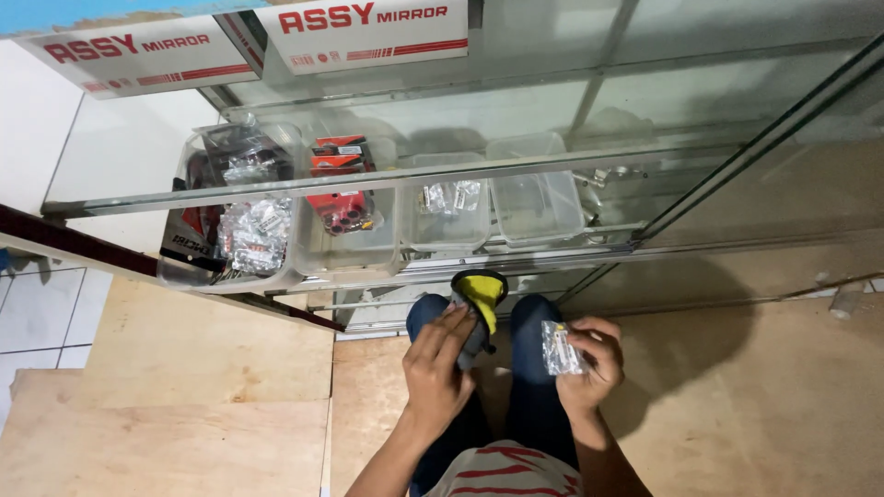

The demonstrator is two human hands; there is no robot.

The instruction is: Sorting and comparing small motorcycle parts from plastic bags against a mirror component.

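Before glass cabinet point(552, 156) — left hand point(437, 368) grips handheld scanner point(481, 304), right hand point(589, 364) small packet point(560, 348).

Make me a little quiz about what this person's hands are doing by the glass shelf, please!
1. Which hand holds the small clear packet of metal parts?
2. True or false: the left hand touches a black and yellow device.
3. How many clear plastic tubs sit in a row on the glass shelf: A two, B four, C seven?

Key
1. The right hand, pinching it between thumb and fingers.
2. True; its fingers rest on the device above the knees.
3. B, four.
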